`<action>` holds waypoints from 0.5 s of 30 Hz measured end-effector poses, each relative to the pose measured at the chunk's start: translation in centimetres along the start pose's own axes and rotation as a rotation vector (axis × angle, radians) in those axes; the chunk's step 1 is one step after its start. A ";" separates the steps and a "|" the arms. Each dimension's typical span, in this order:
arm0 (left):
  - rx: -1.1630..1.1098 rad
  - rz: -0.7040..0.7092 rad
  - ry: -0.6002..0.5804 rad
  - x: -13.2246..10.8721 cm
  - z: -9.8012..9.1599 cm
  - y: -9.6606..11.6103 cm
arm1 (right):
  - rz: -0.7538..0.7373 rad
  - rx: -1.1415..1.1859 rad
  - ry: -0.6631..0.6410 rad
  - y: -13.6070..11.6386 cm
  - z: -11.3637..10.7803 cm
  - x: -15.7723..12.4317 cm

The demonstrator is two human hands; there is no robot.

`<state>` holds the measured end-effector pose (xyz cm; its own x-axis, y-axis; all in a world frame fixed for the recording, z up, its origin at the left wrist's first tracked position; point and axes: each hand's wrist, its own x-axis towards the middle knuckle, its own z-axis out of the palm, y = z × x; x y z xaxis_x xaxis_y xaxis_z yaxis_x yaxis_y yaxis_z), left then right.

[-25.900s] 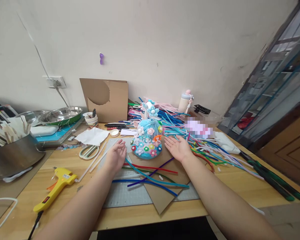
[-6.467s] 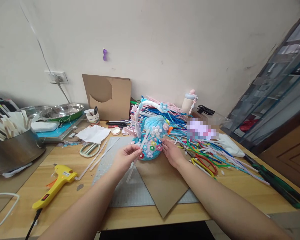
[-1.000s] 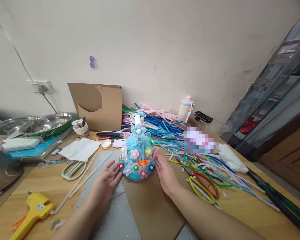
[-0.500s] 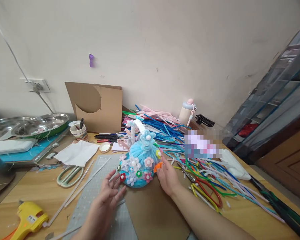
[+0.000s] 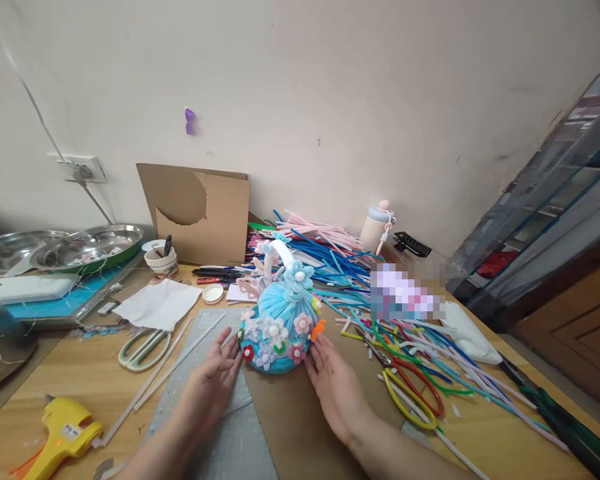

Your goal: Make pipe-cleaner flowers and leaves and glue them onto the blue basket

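A light-blue fuzzy pipe-cleaner ornament (image 5: 280, 303) stands upright in front of me, rounded and gathered at the top. Small white, pink, lilac and red flowers cover its lower part, and an orange butterfly-like piece (image 5: 318, 329) sits on its right side. A white curved stem (image 5: 281, 252) with a blue flower rises above it. My left hand (image 5: 215, 370) cups its left side with the fingertips against the base. On the right side my right hand (image 5: 337, 383) curves round the base, fingers partly hidden behind it. Under the ornament lies a sheet of brown cardboard (image 5: 293, 427).
A yellow glue gun (image 5: 70, 430) lies at front left, near green-handled scissors (image 5: 145, 350) and a white cloth (image 5: 157, 303). Several coloured pipe cleaners (image 5: 330, 250) fill the back and right. Orange- and yellow-handled tools (image 5: 415, 393) lie right. Cut cardboard (image 5: 200, 230) leans on the wall.
My left hand has closed in on the ornament's side. My right hand has slid lower towards the base. The ornament seems turned slightly, and the whole view has shifted a little.
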<state>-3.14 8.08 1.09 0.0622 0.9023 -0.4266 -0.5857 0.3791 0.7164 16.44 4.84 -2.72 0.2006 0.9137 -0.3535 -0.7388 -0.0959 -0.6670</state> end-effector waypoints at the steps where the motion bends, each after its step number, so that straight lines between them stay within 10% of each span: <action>1: -0.002 -0.011 -0.023 0.1 -0.1 0.1 | -0.002 -0.005 -0.035 0.1 0.1 -0.3; 15: -0.016 -0.008 0.012 -1.7 0.3 -0.4 | 0.047 -0.010 -0.075 -0.4 0.1 1.2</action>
<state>-2.78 6.48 1.73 0.0569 0.8969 -0.4386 -0.5985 0.3823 0.7040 16.88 6.05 -2.79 0.1173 0.9350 -0.3347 -0.7399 -0.1425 -0.6575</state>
